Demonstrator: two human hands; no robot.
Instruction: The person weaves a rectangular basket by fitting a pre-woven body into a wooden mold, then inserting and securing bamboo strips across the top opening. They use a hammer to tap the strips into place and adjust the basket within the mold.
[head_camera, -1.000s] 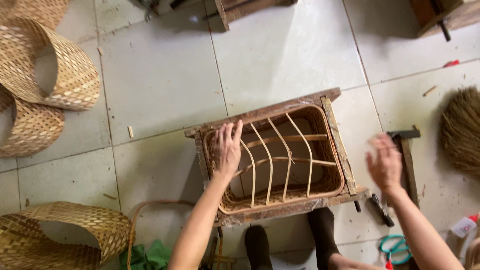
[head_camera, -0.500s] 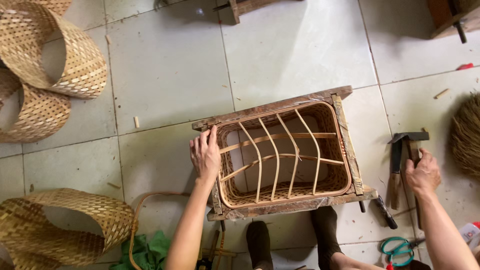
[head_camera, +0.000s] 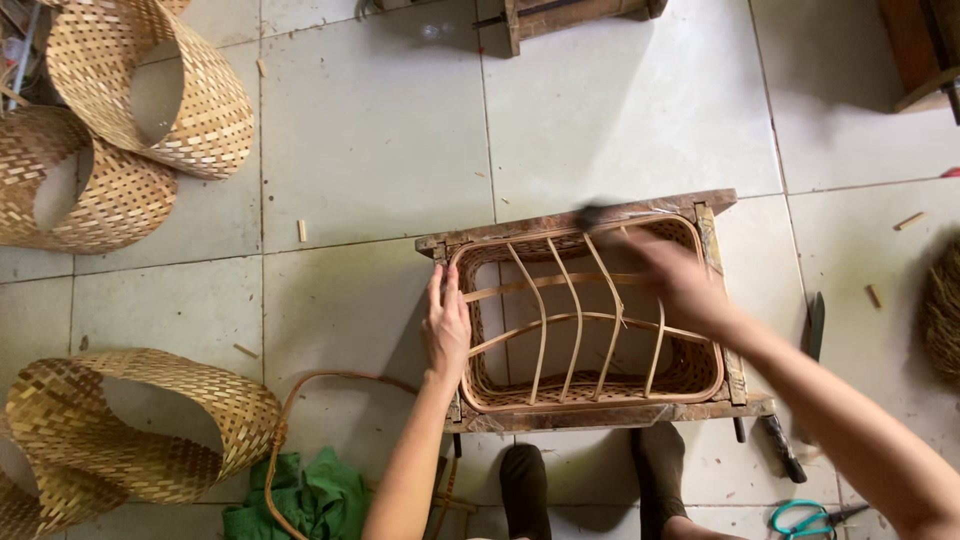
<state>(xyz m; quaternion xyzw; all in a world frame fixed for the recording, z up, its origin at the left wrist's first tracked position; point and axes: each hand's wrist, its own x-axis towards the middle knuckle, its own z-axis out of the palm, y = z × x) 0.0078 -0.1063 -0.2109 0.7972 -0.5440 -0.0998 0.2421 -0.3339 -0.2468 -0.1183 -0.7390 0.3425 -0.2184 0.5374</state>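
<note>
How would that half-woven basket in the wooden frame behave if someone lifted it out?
The basket would probably feel light for its size: its walls are thin woven strips and its bottom is only a few bent ribs. It likely flexes rather than holding stiff. The wooden frame looks heavier, and the left hand presses on its edge.

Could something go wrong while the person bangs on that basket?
The left hand lies flat on the basket rim, so a stray blow from the blurred right hand, which seems to swing a hammer, might hit fingers. The thin bent ribs could crack.
</note>
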